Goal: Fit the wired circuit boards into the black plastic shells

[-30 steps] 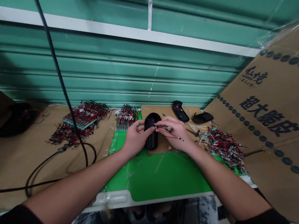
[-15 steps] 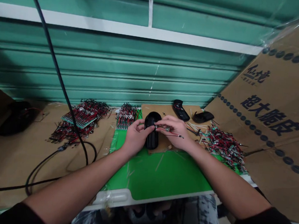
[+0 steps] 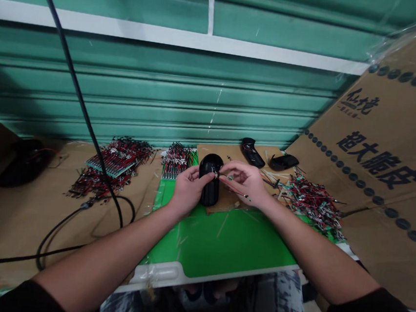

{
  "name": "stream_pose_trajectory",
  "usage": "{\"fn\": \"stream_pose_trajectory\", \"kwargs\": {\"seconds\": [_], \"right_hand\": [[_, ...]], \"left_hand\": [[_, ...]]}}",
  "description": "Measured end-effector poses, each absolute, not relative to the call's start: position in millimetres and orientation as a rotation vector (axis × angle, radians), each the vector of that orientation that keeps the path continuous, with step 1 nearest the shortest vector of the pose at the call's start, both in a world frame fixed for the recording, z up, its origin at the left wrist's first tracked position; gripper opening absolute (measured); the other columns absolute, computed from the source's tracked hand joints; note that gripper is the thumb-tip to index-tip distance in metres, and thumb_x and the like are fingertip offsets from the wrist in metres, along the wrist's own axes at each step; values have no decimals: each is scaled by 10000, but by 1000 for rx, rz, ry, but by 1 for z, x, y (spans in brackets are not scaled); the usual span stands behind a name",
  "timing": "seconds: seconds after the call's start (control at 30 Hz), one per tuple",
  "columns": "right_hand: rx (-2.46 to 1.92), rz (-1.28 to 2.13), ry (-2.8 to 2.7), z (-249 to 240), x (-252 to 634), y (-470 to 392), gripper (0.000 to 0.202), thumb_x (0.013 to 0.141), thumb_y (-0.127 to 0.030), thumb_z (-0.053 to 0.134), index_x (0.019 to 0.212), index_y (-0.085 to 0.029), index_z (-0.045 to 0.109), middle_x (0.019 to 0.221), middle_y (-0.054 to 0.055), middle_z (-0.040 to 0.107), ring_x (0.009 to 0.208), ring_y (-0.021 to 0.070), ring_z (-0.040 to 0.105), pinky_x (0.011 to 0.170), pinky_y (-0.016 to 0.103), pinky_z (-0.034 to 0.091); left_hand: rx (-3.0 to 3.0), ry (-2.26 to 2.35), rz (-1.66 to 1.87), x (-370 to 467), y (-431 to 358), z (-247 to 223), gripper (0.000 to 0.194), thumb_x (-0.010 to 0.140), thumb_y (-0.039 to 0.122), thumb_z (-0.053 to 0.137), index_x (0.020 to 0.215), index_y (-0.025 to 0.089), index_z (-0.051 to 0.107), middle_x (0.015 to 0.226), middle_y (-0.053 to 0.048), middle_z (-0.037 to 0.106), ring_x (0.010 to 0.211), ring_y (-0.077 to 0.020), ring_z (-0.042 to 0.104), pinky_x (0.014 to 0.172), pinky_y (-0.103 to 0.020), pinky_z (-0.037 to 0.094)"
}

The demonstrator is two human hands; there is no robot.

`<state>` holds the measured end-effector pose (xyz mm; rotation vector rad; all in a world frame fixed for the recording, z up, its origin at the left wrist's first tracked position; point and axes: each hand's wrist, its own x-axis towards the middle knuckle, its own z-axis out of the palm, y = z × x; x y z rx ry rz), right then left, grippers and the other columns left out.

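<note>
A black plastic shell [image 3: 210, 193], rounded at the top, stands over the brown board in the middle. My left hand [image 3: 189, 187] is closed around its left side, with the thumb pressed on its inner face. My right hand [image 3: 245, 183] pinches a small wired circuit board [image 3: 230, 177] at the shell's right edge. Thin red and black wires [image 3: 243, 195] trail from that hand to the lower right. The exact contact between the fingertips and the small parts inside the shell is too fine to make out.
Wired boards lie in heaps at left [image 3: 113, 164], centre [image 3: 176, 162] and right [image 3: 314, 203]. Two black shells [image 3: 251, 153] rest at the back, and another black piece [image 3: 25, 164] far left. A black cable [image 3: 78, 89] crosses the left side. A cardboard box [image 3: 383, 168] walls the right.
The shell has shifted slightly left and up with my left hand. My right fingers have changed their hold, and the wires now hang lower and nearer the palm.
</note>
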<state>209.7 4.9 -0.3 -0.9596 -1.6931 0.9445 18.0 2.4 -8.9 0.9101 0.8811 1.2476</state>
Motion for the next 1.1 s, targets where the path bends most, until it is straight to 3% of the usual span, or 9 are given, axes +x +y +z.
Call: {"fn": "stream_pose_trajectory", "kwargs": {"seconds": [0.1,0.23,0.37,0.6,0.73,0.83,0.97,1.1], "right_hand": [[-1042,1198,-1481,-6,205,5,444,808,-541,847,1037,-212,658,846,16,696,526,121,607,427,225,496],[-1077,1338,-1430,-10,198,5,522,744,-628,852,976,-199,666,798,14,696,489,138,618,416,267,547],[-1070,1327,-1429,-6,195,4,513,692,-624,888,865,-197,661,705,0,667,488,135,600,432,262,541],[-1095,1322,-1439,-2,195,2,461,706,-560,887,815,-208,611,628,-36,615,475,125,566,427,242,492],[-1077,1229,-1546,-2,199,3,355,807,-511,810,844,-204,636,700,-2,656,568,142,604,506,255,516],[-1057,1109,-1701,4,208,3,263,872,-406,754,998,-184,695,859,44,707,669,147,632,591,264,532],[-931,997,-1898,19,225,1,365,843,-196,728,1202,-187,660,983,50,688,775,145,636,712,276,557],[-805,1038,-2054,33,234,-2,415,818,-165,744,1226,-205,677,982,43,708,837,178,668,796,318,579]], "left_hand": [[929,869,1244,18,1,-9,432,626,391,959,900,140,738,859,-42,778,732,-155,681,710,-264,523],[943,877,1243,19,0,-12,431,639,394,949,930,147,750,917,-56,783,796,-177,698,760,-289,544],[952,889,1239,20,1,-14,431,633,396,950,936,158,759,934,-56,785,822,-194,707,797,-319,564],[972,901,1168,19,-2,-9,382,634,416,933,869,153,788,843,-38,778,707,-177,677,700,-297,542],[867,903,1155,21,-3,-9,379,587,376,941,844,154,772,780,-26,757,666,-167,657,665,-283,518],[730,932,1176,23,1,-11,401,560,361,939,846,154,746,752,-18,736,638,-159,642,639,-277,502],[614,966,1223,22,7,-14,399,541,327,922,829,144,715,748,-21,720,662,-160,649,651,-279,496],[587,982,1226,21,10,-16,406,535,324,906,840,143,709,760,-27,719,673,-171,648,655,-297,501]]}}
